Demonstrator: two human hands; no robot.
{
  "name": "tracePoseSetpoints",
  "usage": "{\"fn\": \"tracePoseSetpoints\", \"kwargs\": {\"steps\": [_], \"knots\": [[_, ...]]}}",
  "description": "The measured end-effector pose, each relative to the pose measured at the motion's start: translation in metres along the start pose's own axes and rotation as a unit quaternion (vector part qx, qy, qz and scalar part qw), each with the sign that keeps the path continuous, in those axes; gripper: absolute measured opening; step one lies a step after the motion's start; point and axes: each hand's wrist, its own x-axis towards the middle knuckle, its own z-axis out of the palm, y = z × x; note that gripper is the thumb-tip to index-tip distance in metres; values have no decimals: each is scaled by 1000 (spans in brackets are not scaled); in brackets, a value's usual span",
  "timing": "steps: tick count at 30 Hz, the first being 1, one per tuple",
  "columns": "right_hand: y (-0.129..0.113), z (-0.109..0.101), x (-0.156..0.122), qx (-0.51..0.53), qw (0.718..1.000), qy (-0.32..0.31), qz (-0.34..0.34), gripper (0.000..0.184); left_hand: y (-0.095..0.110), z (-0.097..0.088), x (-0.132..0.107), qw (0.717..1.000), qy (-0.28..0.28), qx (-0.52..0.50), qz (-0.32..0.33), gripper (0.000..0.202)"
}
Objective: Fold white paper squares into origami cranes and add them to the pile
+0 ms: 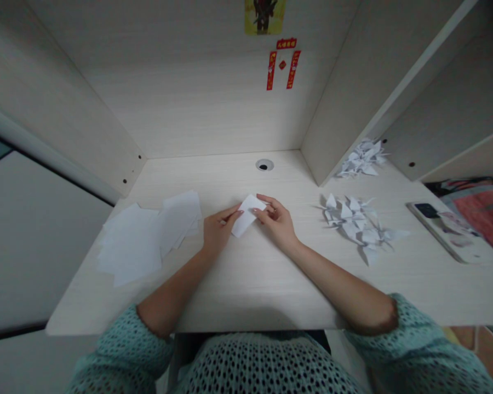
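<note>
Between my two hands, just above the middle of the desk, is a small folded piece of white paper (245, 219), tilted like a diamond. My left hand (219, 230) pinches its left edge between thumb and fingers. At its upper right side, my right hand (277, 219) grips it with the thumb on top and the fingers behind. To the left lie loose white paper sheets (133, 241) in an overlapping spread, with a second batch of sheets (179, 216) beside them. Right of my right hand sits a cluster of folded white paper cranes (355, 219).
Another heap of paper cranes (363, 157) stands behind the divider panel (353, 109). A phone (446, 231) lies at the right, near a red cloth (485, 213). The desk (246, 295) has a round cable hole (265, 164) near its back wall.
</note>
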Motion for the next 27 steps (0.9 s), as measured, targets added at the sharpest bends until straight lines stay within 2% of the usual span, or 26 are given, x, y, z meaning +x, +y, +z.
{"fn": "tracePoseSetpoints", "kwargs": {"steps": [2, 6, 12, 16, 21, 24, 27], "knots": [[2, 2, -2, -24, 999, -31, 10, 29, -1, 1, 0, 1000, 16, -16, 4, 30], [5, 3, -6, -70, 996, -44, 20, 39, -2, 4, -1, 999, 36, -29, 5, 28], [6, 4, -8, -115, 992, -43, 33, 40, -2, 8, -4, 999, 28, -35, 0, 27], [5, 3, -7, -123, 991, -37, 40, 45, -3, 10, -2, 995, 11, -101, -4, 28], [3, 0, -3, -153, 987, -41, 35, 43, -4, 11, 1, 988, 17, -149, -24, 30], [4, -3, -1, -169, 983, -63, 21, 42, -6, 10, 2, 986, 19, -160, -33, 31], [6, -6, 1, -170, 979, -114, 11, 41, -9, 8, 4, 984, 23, -170, -37, 32]]}}
